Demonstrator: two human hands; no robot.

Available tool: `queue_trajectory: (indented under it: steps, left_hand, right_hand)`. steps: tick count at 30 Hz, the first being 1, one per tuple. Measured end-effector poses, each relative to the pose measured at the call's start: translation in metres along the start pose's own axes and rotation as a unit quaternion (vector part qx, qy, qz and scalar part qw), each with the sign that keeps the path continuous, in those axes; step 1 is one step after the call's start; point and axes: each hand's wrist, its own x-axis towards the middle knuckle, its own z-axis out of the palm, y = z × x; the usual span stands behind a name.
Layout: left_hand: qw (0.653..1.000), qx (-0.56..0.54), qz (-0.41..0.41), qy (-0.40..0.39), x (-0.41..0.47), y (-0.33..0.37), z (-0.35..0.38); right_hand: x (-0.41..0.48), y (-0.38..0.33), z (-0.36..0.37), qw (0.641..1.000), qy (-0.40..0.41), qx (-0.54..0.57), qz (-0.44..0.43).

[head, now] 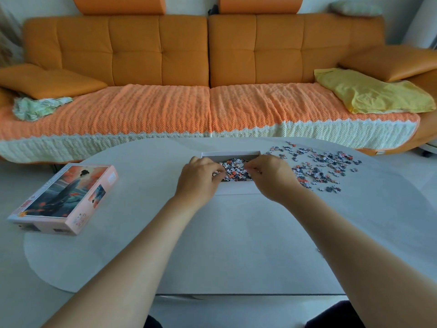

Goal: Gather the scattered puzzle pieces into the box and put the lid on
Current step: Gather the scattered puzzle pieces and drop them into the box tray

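The left hand (201,179) and right hand (274,177) seemingly pinch puzzle pieces (236,171) inside the box (230,154).

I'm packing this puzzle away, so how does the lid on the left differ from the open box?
The lid is pink with a printed picture; the box is plain white. The lid lies untouched at the left of the table; the box sits mid-table, left hand and right hand over it. The box shows puzzle pieces; the lid shows none. Both are rectangular.
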Motion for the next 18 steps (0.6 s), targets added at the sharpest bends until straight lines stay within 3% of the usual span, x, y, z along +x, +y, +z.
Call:
queue_trajectory:
  steps: [3,6,9,13,18]
  left_hand:
    - [0.995,0.033,0.058,-0.073,0.003,0.000,0.006]
    - [0.987,0.057,0.036,-0.143,0.006,0.001,0.005]
    - [0.987,0.062,0.026,-0.147,0.004,-0.001,0.002]
    - [0.980,0.083,0.076,-0.167,0.002,-0.001,0.005]
    - [0.971,0.127,0.042,-0.199,0.004,-0.008,0.003]
  right_hand:
    - [-0.006,0.002,0.009,0.994,-0.092,-0.024,-0.055]
    - [-0.007,0.000,0.017,0.970,-0.199,-0.123,-0.062]
    - [0.000,0.001,0.020,0.964,-0.189,-0.181,-0.036]
    - [0.004,0.002,0.020,0.968,-0.180,-0.174,-0.035]
    - [0.007,0.001,0.028,0.959,-0.215,-0.177,-0.049]
